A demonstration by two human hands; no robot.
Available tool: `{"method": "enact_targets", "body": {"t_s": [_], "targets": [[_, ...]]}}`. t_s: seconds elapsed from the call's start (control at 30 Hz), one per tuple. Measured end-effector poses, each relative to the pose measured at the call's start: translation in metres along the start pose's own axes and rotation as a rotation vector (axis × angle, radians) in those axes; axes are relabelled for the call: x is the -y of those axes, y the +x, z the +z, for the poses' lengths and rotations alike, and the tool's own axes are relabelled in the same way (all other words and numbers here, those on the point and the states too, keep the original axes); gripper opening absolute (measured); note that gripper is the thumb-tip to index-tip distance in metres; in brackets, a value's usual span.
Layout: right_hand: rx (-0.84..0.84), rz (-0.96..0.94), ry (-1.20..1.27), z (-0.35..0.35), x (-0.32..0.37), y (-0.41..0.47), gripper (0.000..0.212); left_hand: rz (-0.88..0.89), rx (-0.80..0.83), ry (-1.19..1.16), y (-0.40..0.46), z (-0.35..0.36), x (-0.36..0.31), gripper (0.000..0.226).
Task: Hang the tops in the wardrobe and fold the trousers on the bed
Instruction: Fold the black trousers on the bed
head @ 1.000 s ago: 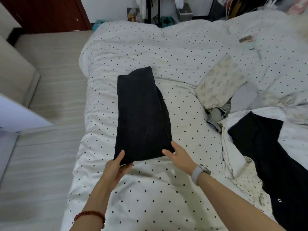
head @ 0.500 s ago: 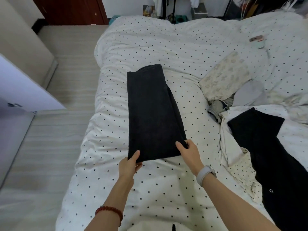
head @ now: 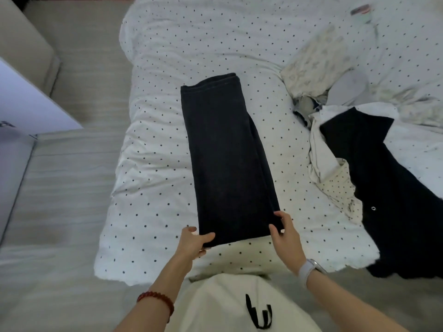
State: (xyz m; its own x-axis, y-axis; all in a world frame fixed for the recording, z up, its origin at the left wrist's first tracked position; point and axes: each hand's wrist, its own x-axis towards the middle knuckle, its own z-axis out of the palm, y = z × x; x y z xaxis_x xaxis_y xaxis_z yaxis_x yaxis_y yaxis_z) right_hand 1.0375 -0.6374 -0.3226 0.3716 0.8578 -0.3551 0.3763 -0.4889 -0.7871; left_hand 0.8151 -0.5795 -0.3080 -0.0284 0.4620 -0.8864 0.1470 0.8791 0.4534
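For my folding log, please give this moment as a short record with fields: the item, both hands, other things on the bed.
item: dark trousers, folded into a long strip, flat on the dotted bed cover
left hand: grips near left corner, thumb on top
right hand: pinches near right corner
other clothes: black garment and pale patterned cloth to the right
step left: fold the strip shorter

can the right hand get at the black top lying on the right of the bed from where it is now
Probably yes. The right hand grips the near end of the folded dark trousers, and only bare spotted duvet lies between it and the black top; it must let go first.
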Motion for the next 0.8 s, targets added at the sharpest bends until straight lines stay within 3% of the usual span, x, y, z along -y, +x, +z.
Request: {"method": "enact_targets", "body": {"t_s": [0.1, 0.17, 0.23, 0.33, 0.4, 0.5, 0.63, 0.67, 0.73, 0.8], "targets": [[0.092, -0.078, -0.182, -0.003, -0.016, -0.008, 0.062, 0.077, 0.025, -0.010, 0.002, -0.003, 0.014, 0.073], [0.206, -0.160, -0.538, -0.010, -0.021, -0.003, 0.080, 0.215, 0.054, 0.094, 0.002, -0.003, 0.020, 0.082], [0.213, -0.339, -0.909, -0.013, -0.033, 0.005, 0.099, 0.392, 0.093, 0.253, -0.001, -0.001, 0.025, 0.083], [0.196, -0.419, -1.135, -0.010, -0.035, 0.024, 0.120, 0.587, 0.168, 0.376, -0.003, -0.001, 0.024, 0.083], [0.192, -0.468, -1.128, -0.014, -0.028, 0.037, 0.115, 0.689, 0.142, 0.502, -0.002, -0.003, 0.020, 0.081], [0.265, -0.647, -1.117, -0.028, -0.018, 0.054, 0.095, 0.814, -0.056, 0.642, -0.001, -0.005, 0.005, 0.062], [0.287, -0.789, -0.940, -0.049, -0.007, 0.068, 0.044, 0.947, -0.305, 0.705, 0.000, -0.012, -0.020, 0.039], [0.270, -0.788, -0.836, -0.053, 0.001, 0.071, 0.033, 1.012, -0.325, 0.679, 0.001, -0.013, -0.028, 0.033], [0.217, -0.692, -0.588, -0.058, 0.023, 0.075, 0.035, 1.051, -0.312, 0.588, 0.000, -0.013, -0.049, 0.026], [0.195, -0.530, -0.374, -0.065, 0.045, 0.083, 0.037, 0.932, -0.289, 0.429, -0.007, -0.008, -0.074, 0.030]]}}
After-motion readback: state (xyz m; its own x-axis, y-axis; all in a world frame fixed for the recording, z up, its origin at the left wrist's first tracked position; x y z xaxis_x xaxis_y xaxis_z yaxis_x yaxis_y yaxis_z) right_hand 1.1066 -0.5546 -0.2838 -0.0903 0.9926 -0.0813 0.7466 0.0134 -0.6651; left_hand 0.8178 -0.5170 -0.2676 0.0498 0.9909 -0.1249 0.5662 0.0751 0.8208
